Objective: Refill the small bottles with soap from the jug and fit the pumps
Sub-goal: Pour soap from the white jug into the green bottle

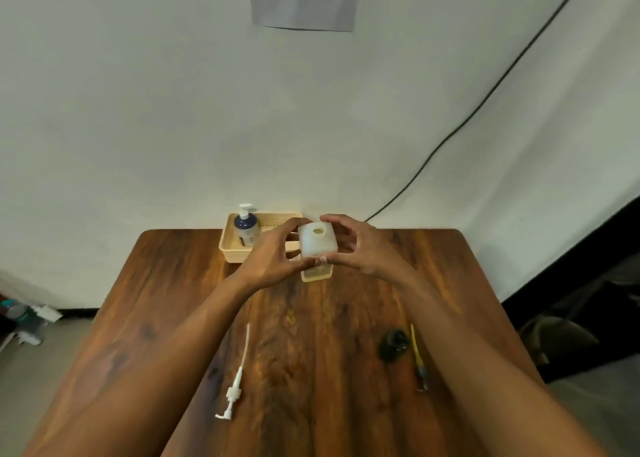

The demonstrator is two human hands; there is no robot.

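The left hand [273, 253] and right hand [360, 248] gripped a squarish, translucent white plastic bottle [317, 241], round mouth open, at 12 o'clock on the grained wooden desk [311, 339]; a slim white pump [238, 377] lay at 7 o'clock.

Worn on the head, facing forward and down over the table [311, 318] toward the wall [138, 110] (wide-angle, edges seemingly bowed); near, single view.

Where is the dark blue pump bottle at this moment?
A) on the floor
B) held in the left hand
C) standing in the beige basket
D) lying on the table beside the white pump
C: the dark blue pump bottle stands upright in the beige basket; the left hand and the right hand hold the open white bottle.
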